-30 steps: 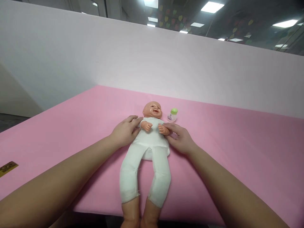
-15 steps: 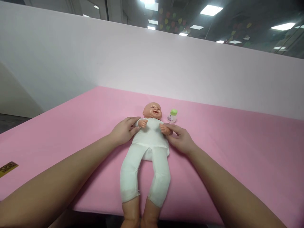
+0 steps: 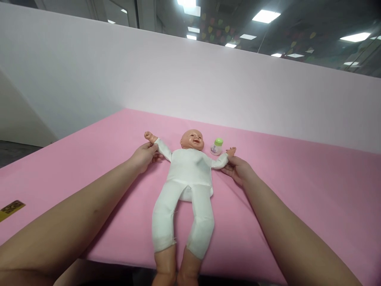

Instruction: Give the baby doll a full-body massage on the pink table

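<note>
A baby doll (image 3: 190, 171) with a white cloth body lies on its back, its bare feet over the front edge of the pink surface. Both of its arms are stretched outward. My left hand (image 3: 145, 157) grips the doll's arm on the left near the wrist, thumb on top and fingers curled beneath. On the other side, my right hand (image 3: 238, 169) holds the doll's other arm near its wrist, the thumb above and the fingers under the sleeve. Close to the doll's head stands a small bottle (image 3: 216, 147) with a green cap.
The pink padded table (image 3: 285, 190) meets a white wall panel (image 3: 208, 83) at the back. A yellow and black label (image 3: 12, 209) lies at the left edge. Above the panel is dark glass with bright light panels in it.
Both doll arms have swung outward from the chest, carried by my hands. My left hand has moved left, my right hand right. The bottle stays in place.
</note>
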`<state>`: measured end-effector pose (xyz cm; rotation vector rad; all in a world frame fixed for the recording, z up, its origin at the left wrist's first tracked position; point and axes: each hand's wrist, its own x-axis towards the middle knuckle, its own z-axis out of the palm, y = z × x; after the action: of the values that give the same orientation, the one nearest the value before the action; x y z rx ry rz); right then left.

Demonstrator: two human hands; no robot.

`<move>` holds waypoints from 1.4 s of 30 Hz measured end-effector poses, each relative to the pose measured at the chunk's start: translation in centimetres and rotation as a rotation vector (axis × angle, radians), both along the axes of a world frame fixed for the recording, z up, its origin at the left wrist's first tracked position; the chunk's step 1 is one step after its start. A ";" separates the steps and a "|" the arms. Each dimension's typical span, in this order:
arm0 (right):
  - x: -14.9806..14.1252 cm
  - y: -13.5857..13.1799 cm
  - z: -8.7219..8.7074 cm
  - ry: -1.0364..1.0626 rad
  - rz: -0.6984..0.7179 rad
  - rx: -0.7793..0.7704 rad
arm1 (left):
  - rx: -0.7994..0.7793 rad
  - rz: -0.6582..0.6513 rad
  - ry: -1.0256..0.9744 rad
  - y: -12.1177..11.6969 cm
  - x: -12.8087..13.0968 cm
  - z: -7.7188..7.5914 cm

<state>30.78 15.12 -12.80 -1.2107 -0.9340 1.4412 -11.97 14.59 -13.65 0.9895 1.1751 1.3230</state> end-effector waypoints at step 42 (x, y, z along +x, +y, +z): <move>-7.4 -6.8 3.5 -1.047 0.301 1.033 | 0.589 -0.149 1.021 -4.2 4.9 1.6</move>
<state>23.39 8.31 -9.28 -0.9469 -2.2619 0.2195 -7.10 10.37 -12.01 2.3037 1.3955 1.0460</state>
